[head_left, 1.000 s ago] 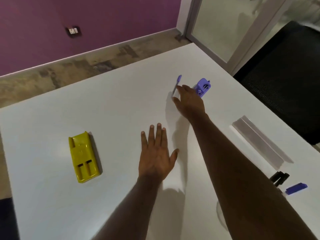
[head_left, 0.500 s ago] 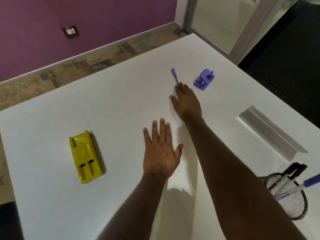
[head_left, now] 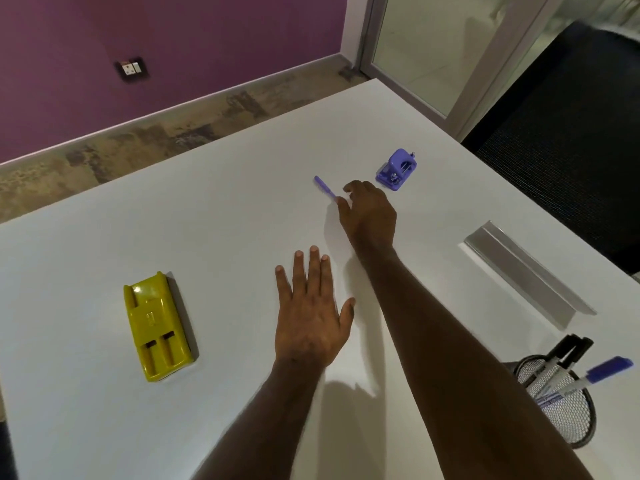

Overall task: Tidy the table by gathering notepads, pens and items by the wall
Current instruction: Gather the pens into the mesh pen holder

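Observation:
A purple pen point(head_left: 325, 186) lies slanted on the white table point(head_left: 214, 209), its near end at the thumb and forefinger tips of my right hand point(head_left: 369, 213), which pinch it. My left hand point(head_left: 310, 313) rests flat on the table nearer to me, fingers spread, holding nothing. A small purple hole punch point(head_left: 397, 169) stands just right of my right hand. A yellow plastic holder point(head_left: 156, 327) lies to the left. At the lower right, a black mesh pen cup point(head_left: 568, 420) holds several markers.
A silver cable-slot cover point(head_left: 526, 271) stands open along the table's right side. Beyond the far table edge are a patterned floor and a purple wall point(head_left: 207, 39). A dark chair point(head_left: 571, 109) and a glass door sit at the right.
My right hand has drawn back a little and curled its fingers, and the pen has swung further to the left. My left hand stays flat in place.

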